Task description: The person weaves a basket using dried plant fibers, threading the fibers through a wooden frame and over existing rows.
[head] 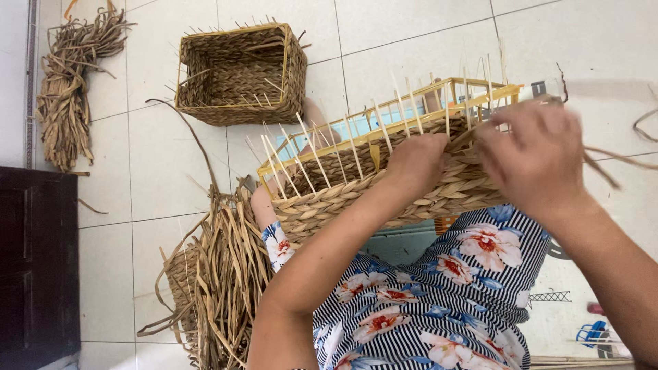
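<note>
At frame centre, left hand (415, 163) presses the half-woven basket (384, 188); right hand (538, 154) pinches 1 fibre strand (610, 161); keep it taut.

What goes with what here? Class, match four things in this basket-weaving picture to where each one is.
Things:
1. finished basket
2. half-woven basket
3. bundle of dry straw
4. dark cabinet

Places:
A. top left corner, on the floor
B. on the person's lap, under both hands
C. left edge, lower part
D. on the tiles, top centre-left

Pairs: 1-D, 2-B, 3-A, 4-C
</note>
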